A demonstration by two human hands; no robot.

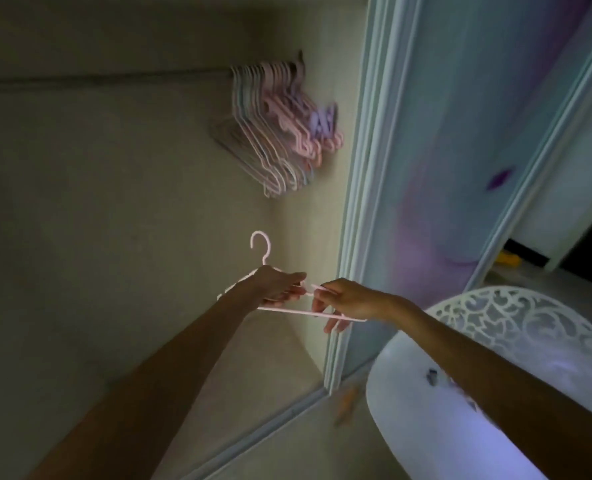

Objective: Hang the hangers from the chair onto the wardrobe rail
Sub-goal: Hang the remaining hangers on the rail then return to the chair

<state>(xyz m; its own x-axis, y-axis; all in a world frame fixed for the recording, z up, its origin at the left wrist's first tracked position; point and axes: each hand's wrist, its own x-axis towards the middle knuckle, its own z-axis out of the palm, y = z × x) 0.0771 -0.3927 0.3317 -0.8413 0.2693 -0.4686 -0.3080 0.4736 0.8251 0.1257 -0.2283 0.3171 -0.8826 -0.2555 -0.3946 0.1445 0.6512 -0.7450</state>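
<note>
Hanger [262,249], pink plastic: likely light, thin, stiff; left hand [280,284] grips below hook, right hand [339,299] pinches its bar.

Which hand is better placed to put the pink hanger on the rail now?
Probably the left hand: it grips the hanger just below its hook, nearer the rail. The right hand only pinches the lower end.

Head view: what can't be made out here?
- Hangers on the rail: blurred, count unreadable.
- Pink hanger: left hand covers its neck; right hand covers its right end.
- Chair: seat hidden by the right forearm and the frame edge, so remaining hangers unseen.
- Rail: dim, left end cut off.
</note>
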